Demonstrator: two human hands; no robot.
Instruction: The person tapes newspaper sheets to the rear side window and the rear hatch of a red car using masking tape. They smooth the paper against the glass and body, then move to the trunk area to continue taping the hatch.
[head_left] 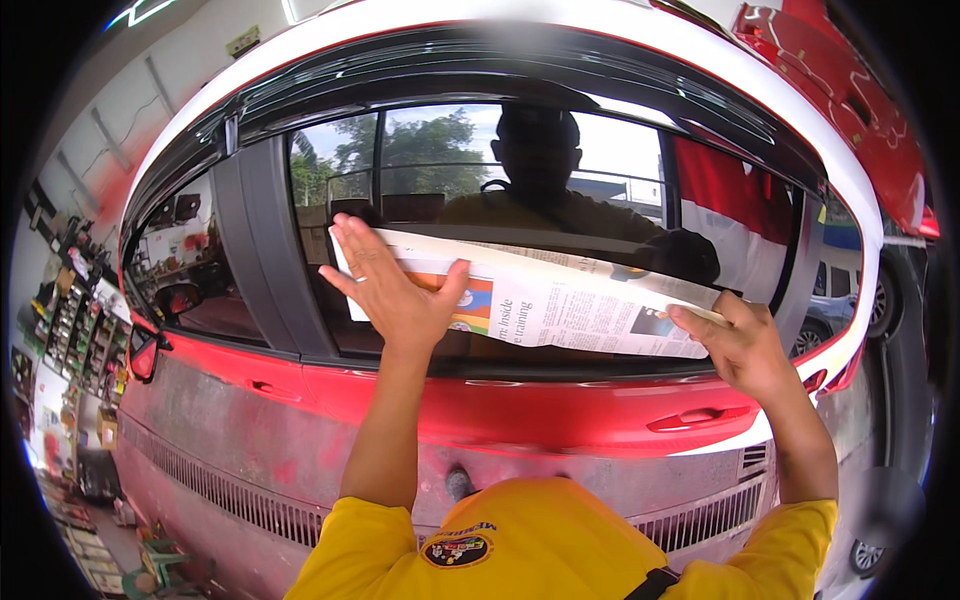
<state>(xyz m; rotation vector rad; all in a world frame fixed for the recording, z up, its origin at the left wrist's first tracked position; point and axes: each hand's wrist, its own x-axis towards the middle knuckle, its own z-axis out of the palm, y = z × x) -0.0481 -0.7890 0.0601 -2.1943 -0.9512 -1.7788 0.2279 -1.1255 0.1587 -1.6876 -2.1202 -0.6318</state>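
A folded sheet of newspaper [570, 312] lies lengthwise across the lower part of a dark car side window [590, 225]. My left hand [395, 300] rests against its left end, fingers stretched out and thumb apart. At the other end, my right hand [742, 345] pinches the paper between thumb and curled fingers. The sheet slopes slightly down toward the right, and its lower edge reaches near the bottom of the glass. Below the window is the red car door [500, 410], with a door handle [698, 418] under my right hand.
A black pillar [272, 245] divides this window from the front one, with a side mirror [145, 352] farther left. Shelves of small items [95, 345] line the left wall. Floor grates [235, 490] run below the car. A red car panel [850, 100] stands at the upper right.
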